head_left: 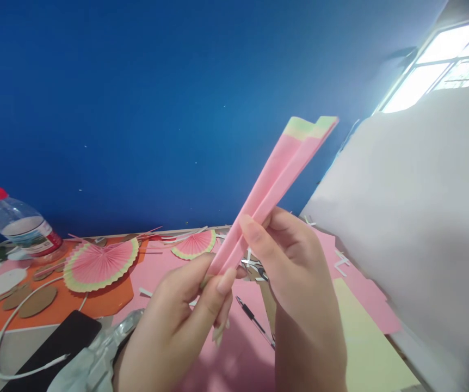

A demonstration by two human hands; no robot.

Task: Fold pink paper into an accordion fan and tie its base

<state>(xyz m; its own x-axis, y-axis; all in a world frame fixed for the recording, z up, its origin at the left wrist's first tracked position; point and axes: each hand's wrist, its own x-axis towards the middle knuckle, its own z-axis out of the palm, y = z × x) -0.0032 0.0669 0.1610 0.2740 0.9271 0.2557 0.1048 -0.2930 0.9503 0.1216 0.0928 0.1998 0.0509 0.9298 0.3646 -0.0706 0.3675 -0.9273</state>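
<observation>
A pleated strip of pink paper (265, 177) with pale green ends is held up above the table, tilted to the upper right. My left hand (189, 305) pinches its lower end between thumb and fingers. Higher up, near the middle of the folds, my right hand (295, 256) grips it with the thumb on top. The far end spreads slightly into a few pleats. Behind the hands lie two opened paper fans in pink with green-yellow rims, a larger fan (102, 264) at left and a smaller fan (196, 244) near the wall.
Pink paper sheets (234, 359) cover the table, with a pen (254, 321) and scissors (254, 264) among them. At left are a red-capped bottle (22, 223), cardboard discs (38, 301), a white cable (0, 348) and a black phone (65, 348). Yellow paper (369, 337) lies at right.
</observation>
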